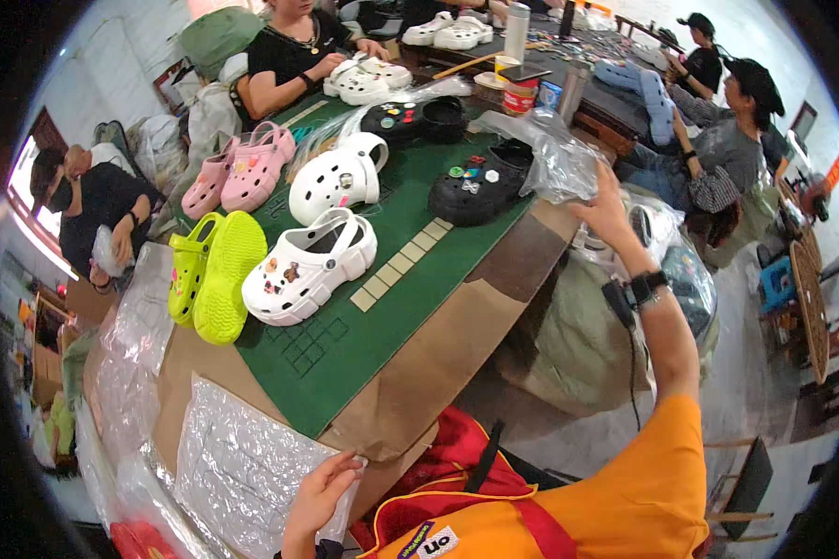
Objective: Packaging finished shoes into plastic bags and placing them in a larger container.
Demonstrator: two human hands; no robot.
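Observation:
My left hand (324,492) is at the table's near edge, fingertips pinched on the corner of a flat clear plastic bag (242,456). With arm stretched far right, my right hand (608,207) grips a crumpled clear plastic bag (564,158) beside a black clog (475,186) with charms. Left of it stand two white clogs, the nearer (312,270) with bear charms, the farther (336,182) tilted. A lime-green pair (216,275) has one shoe showing its sole. A pink pair (242,170) and another black clog (410,119) sit farther back.
Cardboard (419,373) borders the green mat (345,373), which bears a row of pale squares (403,264). A red can (520,96) and a metal bottle (574,91) stand beyond. Stuffed sacks (573,326) sit at right. Several other people work around, one handling white clogs (364,79).

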